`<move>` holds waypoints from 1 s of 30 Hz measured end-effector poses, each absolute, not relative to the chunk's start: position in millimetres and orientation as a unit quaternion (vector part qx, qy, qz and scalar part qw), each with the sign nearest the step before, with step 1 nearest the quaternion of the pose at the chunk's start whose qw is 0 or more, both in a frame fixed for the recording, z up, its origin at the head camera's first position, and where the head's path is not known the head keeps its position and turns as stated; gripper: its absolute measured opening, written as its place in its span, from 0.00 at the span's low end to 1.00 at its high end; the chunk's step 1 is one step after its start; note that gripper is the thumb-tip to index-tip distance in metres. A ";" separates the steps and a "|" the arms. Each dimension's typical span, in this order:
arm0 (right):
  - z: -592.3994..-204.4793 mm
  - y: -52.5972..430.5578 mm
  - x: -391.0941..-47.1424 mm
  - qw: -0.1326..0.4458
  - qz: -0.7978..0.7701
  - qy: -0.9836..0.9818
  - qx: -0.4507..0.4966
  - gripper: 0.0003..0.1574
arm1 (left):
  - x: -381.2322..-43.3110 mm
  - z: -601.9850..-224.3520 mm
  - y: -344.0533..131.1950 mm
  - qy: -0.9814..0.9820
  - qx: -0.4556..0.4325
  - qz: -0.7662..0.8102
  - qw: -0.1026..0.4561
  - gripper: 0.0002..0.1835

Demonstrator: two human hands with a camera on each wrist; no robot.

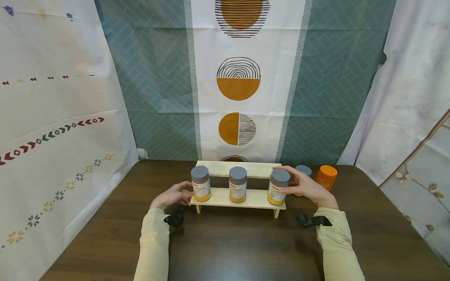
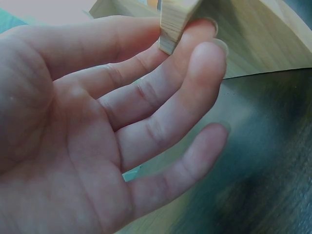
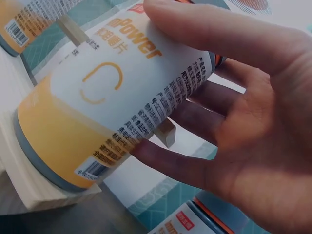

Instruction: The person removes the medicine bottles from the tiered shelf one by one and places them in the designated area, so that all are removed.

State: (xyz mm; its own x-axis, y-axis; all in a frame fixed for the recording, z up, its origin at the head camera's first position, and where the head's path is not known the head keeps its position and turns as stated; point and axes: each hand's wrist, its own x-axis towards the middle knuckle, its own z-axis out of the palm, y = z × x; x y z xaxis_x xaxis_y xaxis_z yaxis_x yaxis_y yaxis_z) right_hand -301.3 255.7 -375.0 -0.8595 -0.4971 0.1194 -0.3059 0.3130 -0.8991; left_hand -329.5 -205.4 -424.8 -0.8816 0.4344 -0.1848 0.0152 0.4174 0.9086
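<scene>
A small two-tier wooden shelf (image 1: 219,198) stands on the table. On its lower tier three supplement bottles with grey lids and white-and-yellow labels stand upright: the left bottle (image 1: 201,185), the middle bottle (image 1: 238,185) and the right bottle (image 1: 279,187). My left hand (image 1: 173,196) pinches the shelf's left end; in the left wrist view the thumb and fingers lie on either side of the wooden edge (image 2: 171,29). My right hand (image 1: 309,188) grips the right bottle, thumb in front and fingers behind. In the right wrist view that bottle (image 3: 112,92) rests on the lower tier.
Behind my right hand stand another grey-lidded bottle (image 1: 303,169), partly hidden, and an orange bottle (image 1: 327,176). The shelf's upper tier (image 1: 256,170) runs along the back. A patterned cloth (image 1: 161,78) hangs behind the dark table (image 1: 239,246).
</scene>
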 end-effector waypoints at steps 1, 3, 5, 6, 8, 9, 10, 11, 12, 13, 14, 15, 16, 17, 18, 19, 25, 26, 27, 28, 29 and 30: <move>-374.7 255.6 -301.2 0.085 -0.531 0.805 -0.251 0.46 | -329.5 -424.9 -205.4 0.817 0.138 0.522 0.201 0.29; -373.7 255.3 -301.0 0.069 -0.530 0.807 -0.251 0.46 | -329.4 -424.9 -205.5 0.817 0.138 0.522 0.201 0.28; -372.2 255.3 -300.6 0.053 -0.532 0.808 -0.248 0.45 | -329.2 -424.8 -205.4 0.818 0.138 0.521 0.201 0.28; -371.1 255.4 -300.1 0.046 -0.534 0.808 -0.245 0.45 | -329.2 -424.6 -205.3 0.818 0.137 0.521 0.201 0.28; -368.5 256.0 -298.6 0.034 -0.540 0.808 -0.233 0.44 | -329.0 -424.2 -205.1 0.819 0.134 0.520 0.201 0.28; -367.1 256.5 -297.6 0.030 -0.544 0.807 -0.228 0.43 | -329.0 -424.0 -204.9 0.820 0.133 0.519 0.200 0.27; -365.6 257.0 -296.5 0.028 -0.548 0.805 -0.225 0.43 | -329.0 -423.8 -204.8 0.821 0.132 0.518 0.200 0.27; -364.1 257.4 -295.3 0.025 -0.551 0.804 -0.220 0.42 | -328.9 -423.7 -204.7 0.822 0.130 0.517 0.200 0.27; -362.6 258.1 -294.2 0.022 -0.553 0.804 -0.218 0.42 | -328.9 -423.6 -204.6 0.822 0.129 0.517 0.200 0.28; -361.4 258.7 -293.2 0.018 -0.553 0.805 -0.216 0.42 | -328.8 -423.6 -204.6 0.822 0.129 0.517 0.200 0.28; -360.2 259.2 -292.2 0.015 -0.554 0.804 -0.214 0.42 | -328.8 -423.7 -204.6 0.822 0.129 0.517 0.200 0.28; -359.1 259.8 -291.4 0.011 -0.555 0.804 -0.215 0.42 | -328.6 -423.7 -204.6 0.822 0.130 0.518 0.200 0.28; -358.2 260.6 -290.7 0.007 -0.555 0.804 -0.215 0.41 | -328.6 -423.7 -204.6 0.821 0.131 0.518 0.201 0.27; -357.5 261.5 -290.1 0.003 -0.554 0.804 -0.214 0.41 | -328.6 -423.6 -204.7 0.820 0.133 0.519 0.202 0.27; -357.1 262.6 -289.6 -0.001 -0.555 0.804 -0.215 0.41 | -328.6 -423.5 -204.8 0.818 0.134 0.521 0.202 0.27; -356.5 263.8 -289.0 -0.003 -0.556 0.803 -0.215 0.41 | -328.7 -423.6 -205.0 0.817 0.136 0.523 0.203 0.27; -355.9 274.4 -286.0 -0.015 -0.559 0.800 -0.218 0.39 | -329.3 -424.4 -205.2 0.813 0.139 0.527 0.205 0.25; -355.9 276.6 -285.6 -0.018 -0.558 0.801 -0.218 0.39 | -329.2 -424.5 -205.1 0.813 0.140 0.527 0.205 0.25; -356.0 278.9 -285.3 -0.020 -0.555 0.803 -0.215 0.38 | -329.1 -424.7 -205.1 0.813 0.141 0.527 0.205 0.25; -355.9 281.1 -284.8 -0.021 -0.554 0.805 -0.210 0.38 | -329.0 -424.8 -205.1 0.813 0.141 0.527 0.205 0.25; -355.7 283.4 -284.4 -0.024 -0.553 0.807 -0.208 0.39 | -329.1 -424.9 -205.3 0.812 0.142 0.527 0.205 0.25; -355.5 285.7 -284.0 -0.025 -0.552 0.808 -0.204 0.39 | -329.2 -424.9 -205.5 0.812 0.143 0.528 0.205 0.25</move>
